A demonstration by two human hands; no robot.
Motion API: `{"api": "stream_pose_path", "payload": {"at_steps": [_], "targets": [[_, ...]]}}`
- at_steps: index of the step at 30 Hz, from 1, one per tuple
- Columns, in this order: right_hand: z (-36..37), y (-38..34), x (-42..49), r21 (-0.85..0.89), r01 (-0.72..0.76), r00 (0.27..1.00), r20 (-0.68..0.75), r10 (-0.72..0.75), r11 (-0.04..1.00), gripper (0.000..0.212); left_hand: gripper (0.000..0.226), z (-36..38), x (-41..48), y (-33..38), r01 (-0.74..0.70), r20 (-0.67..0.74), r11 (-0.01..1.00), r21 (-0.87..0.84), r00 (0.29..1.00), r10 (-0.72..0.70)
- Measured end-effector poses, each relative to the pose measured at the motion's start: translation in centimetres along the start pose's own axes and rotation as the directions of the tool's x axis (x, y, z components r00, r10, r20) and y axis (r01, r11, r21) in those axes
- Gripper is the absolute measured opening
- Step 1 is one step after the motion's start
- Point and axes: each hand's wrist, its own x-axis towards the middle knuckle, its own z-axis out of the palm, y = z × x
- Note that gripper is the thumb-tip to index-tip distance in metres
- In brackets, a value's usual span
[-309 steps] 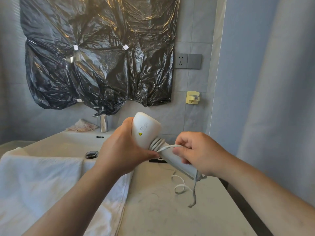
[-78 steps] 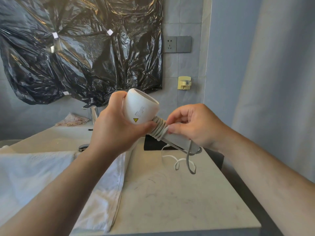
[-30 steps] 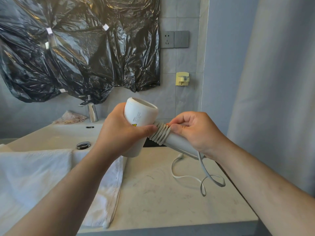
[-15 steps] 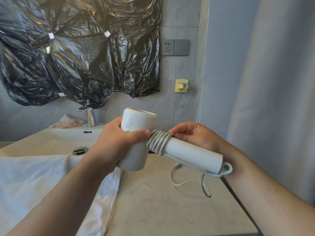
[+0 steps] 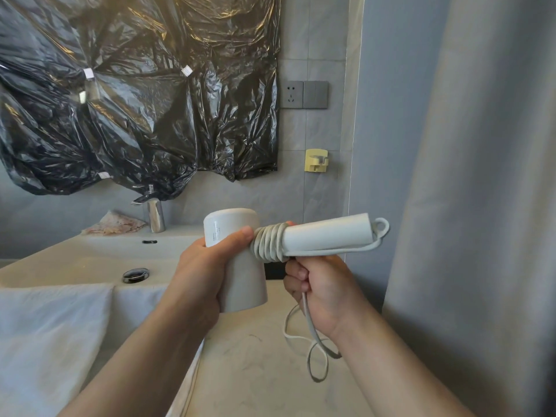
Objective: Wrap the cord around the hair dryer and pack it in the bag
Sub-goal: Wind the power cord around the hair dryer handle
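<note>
Nearby, towel [image 5: 51, 335] left of hair dryer [image 5: 326, 234].

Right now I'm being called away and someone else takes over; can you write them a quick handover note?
Left hand grips the hair dryer by its head, handle pointing right.
Right hand grips the cord just under the handle.
Done: several turns wound tight at the top of the handle.
Left: a loose length hangs to the counter; wind it on, then pack the hair dryer. No packing bag is plainly in view.
</note>
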Motion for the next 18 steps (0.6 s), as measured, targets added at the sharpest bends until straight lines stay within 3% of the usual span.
{"api": "stream_pose_path", "payload": {"at_steps": [4,9,18], "targets": [[0.5,0.0,-0.3,-0.226,0.151,0.982,-0.079,-0.173,0.962,0.012,0.039,0.4,-0.4,0.3,-0.043,-0.084,0.999,0.013,0.995,0.044],[0.4,0.2,-0.3,-0.286,0.171,0.968,-0.129,-0.215,0.943,0.021,0.039,1.0,-0.2,0.6,-0.016,-0.118,1.0,0.014,0.993,0.018],[-0.5,0.7,-0.7,-0.264,0.173,0.984,0.093,-0.153,0.949,0.008,0.051,0.9,0.2,-0.9,0.091,-0.123,0.989,-0.115,0.987,-0.105]]}}
